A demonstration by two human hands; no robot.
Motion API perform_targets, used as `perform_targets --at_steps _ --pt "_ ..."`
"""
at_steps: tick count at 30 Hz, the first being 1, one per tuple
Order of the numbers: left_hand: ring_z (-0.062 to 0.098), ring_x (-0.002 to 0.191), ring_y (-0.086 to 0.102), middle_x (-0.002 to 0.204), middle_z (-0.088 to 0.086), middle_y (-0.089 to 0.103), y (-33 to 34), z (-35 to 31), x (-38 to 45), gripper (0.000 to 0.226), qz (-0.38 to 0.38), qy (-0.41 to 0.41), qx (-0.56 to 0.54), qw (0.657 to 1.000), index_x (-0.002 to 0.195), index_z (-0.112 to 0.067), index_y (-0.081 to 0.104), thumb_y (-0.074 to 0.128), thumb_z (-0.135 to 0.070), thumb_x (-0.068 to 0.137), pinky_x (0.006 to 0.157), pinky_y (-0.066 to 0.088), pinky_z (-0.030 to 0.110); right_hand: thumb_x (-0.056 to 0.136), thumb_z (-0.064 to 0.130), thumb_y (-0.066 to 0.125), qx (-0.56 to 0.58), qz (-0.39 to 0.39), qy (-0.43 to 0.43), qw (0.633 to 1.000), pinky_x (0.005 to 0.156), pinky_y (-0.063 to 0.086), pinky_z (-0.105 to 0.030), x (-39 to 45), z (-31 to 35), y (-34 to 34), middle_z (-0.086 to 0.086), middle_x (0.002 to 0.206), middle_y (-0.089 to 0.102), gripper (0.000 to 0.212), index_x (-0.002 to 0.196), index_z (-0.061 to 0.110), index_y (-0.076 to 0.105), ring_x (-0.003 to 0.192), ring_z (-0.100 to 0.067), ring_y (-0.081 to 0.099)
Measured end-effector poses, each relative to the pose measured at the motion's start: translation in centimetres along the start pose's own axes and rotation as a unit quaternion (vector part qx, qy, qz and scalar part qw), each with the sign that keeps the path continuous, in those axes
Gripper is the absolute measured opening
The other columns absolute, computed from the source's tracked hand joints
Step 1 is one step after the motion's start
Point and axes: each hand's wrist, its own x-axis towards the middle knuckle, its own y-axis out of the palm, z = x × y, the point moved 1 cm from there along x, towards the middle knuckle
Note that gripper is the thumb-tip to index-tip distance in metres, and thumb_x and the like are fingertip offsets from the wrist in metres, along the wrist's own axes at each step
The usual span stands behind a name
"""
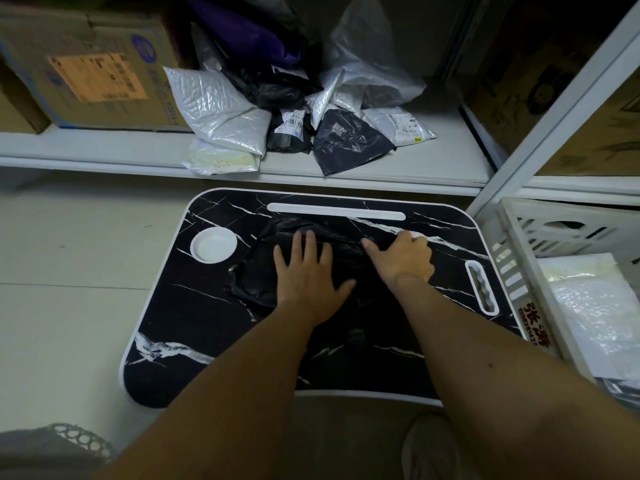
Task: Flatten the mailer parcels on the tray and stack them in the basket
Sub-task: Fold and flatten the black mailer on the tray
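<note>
Left hand (308,271) lies flat, fingers spread and straight, palm pressing down on the black mailer (277,271) in the middle of the tray (194,327). Right hand (403,256) sits just beside it at the parcel's right end, fingers curled down over that edge; whether it pinches the film or only pushes on it, I cannot tell from this angle.

That mailer looks like thin, crinkled plastic film: light, soft, floppy and probably slick against the glossy marbled tray. It should squash easily but spring back in wrinkles, so pressing from the centre out makes sense, and lifting it by two opposite edges would keep it flat.

Counting now: one parcel on the tray. In the white basket (512,271) at the right, one pale bubble mailer (588,299) shows on top; anything under it is hidden. On the shelf (381,168) beyond the tray, a loose heap (294,109) waits: at least three silver or white ones and at least three black ones, overlapping, so the exact figure is unsure. Left of the heap stands one cardboard box (86,64).
</note>
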Motion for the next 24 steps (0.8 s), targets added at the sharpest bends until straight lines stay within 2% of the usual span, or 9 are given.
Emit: perform_targets --at_steps 1,3,5,11,13,15,18,20,24 --pt "0.033 0.145 -0.011 0.159 0.012 -0.008 0.4 -0.5 -0.3 0.094 0.033 0.002 0.009 0.999 0.152 -0.021 0.006 0.024 -0.079 0.081 0.112 -0.002 0.061 0.084 0.069 0.052 -0.017 0.042 -0.009 0.999 0.097 0.041 -0.046 0.0 -0.1 0.1 -0.012 0.132 0.047 0.072 0.131 0.015 0.049 0.123 -0.033 0.044" --pt "0.036 0.143 -0.019 0.157 0.011 -0.019 1.3 -1.0 -0.8 0.106 0.077 0.007 0.029 0.997 0.151 -0.024 -0.008 0.02 -0.089 0.073 0.11 -0.003 0.065 0.09 0.059 0.051 -0.013 0.091 -0.051 0.995 0.097 0.044 -0.042 0.1 -0.2 0.0 -0.01 0.129 0.055 0.055 0.126 0.018 0.055 0.12 -0.031 0.05" --pt "0.036 0.143 -0.021 0.156 0.01 -0.023 1.6 -1.0 -1.0 0.111 0.092 0.008 0.035 0.995 0.15 -0.025 -0.015 0.021 -0.092 0.068 0.109 -0.004 0.066 0.097 0.044 0.049 0.007 0.06 -0.061 0.996 0.094 0.042 -0.039 0.1 -0.2 -0.3 -0.008 0.123 0.061 0.036 0.121 0.019 0.059 0.117 -0.03 0.053" --pt "0.032 0.142 -0.024 0.156 0.008 -0.023 1.6 -0.5 -1.2 0.122 0.129 0.01 0.035 0.991 0.149 -0.025 -0.018 0.028 -0.096 0.06 0.109 -0.006 0.067 0.097 0.032 0.047 -0.014 0.018 0.107 0.994 0.1 0.031 -0.05 -1.0 -0.9 0.4 -0.01 0.135 0.047 0.038 0.132 0.018 0.048 0.127 -0.03 0.036" --pt "0.03 0.145 -0.018 0.158 0.008 -0.017 1.2 0.0 -1.2 0.114 0.106 0.005 0.018 0.994 0.151 -0.021 -0.011 0.022 -0.091 0.068 0.112 -0.003 0.063 0.094 0.022 0.049 -0.077 -0.051 0.059 0.994 0.104 0.03 -0.05 -1.2 0.3 0.1 -0.011 0.135 0.043 0.039 0.132 0.017 0.045 0.127 -0.03 0.035" --pt "0.028 0.147 -0.005 0.159 0.013 -0.002 0.5 0.2 -1.2 0.095 0.019 -0.03 -0.017 0.999 0.152 -0.011 0.004 0.019 -0.077 0.085 0.117 0.006 0.054 0.092 0.016 0.05 -0.124 -0.13 -0.083 0.98 0.102 0.032 -0.046 -1.6 1.8 0.1 -0.008 0.13 0.045 0.036 0.128 0.02 0.048 0.123 -0.028 0.039" --pt "0.033 0.146 0.0 0.158 0.019 0.006 -0.1 0.6 -1.4 0.083 -0.093 -0.108 -0.006 0.99 0.149 -0.005 0.015 0.022 -0.065 0.092 0.117 0.007 0.051 0.096 0.024 0.05 -0.098 -0.123 -0.301 0.941 0.091 0.039 -0.04 -2.5 4.3 1.4 -0.005 0.123 0.05 0.029 0.125 0.022 0.052 0.115 -0.026 0.046" --pt "0.038 0.145 -0.004 0.158 0.02 0.0 0.1 1.2 -1.5 0.094 -0.056 -0.139 -0.012 0.989 0.15 -0.006 0.009 0.024 -0.073 0.086 0.116 0.006 0.055 0.097 0.031 0.05 -0.076 -0.093 -0.319 0.94 0.093 0.041 -0.041 -2.7 5.8 2.5 -0.006 0.125 0.05 0.031 0.127 0.022 0.05 0.116 -0.026 0.045" --pt "0.039 0.145 0.0 0.158 0.019 -0.001 0.6 2.8 -1.5 0.099 -0.024 -0.124 -0.079 0.989 0.149 -0.01 0.012 0.026 -0.08 0.08 0.115 0.014 0.049 0.097 0.027 0.047 -0.045 0.039 -0.214 0.975 0.1 0.037 -0.048 -1.1 7.3 3.1 -0.009 0.127 0.045 0.028 0.125 0.03 0.048 0.121 -0.03 0.043"
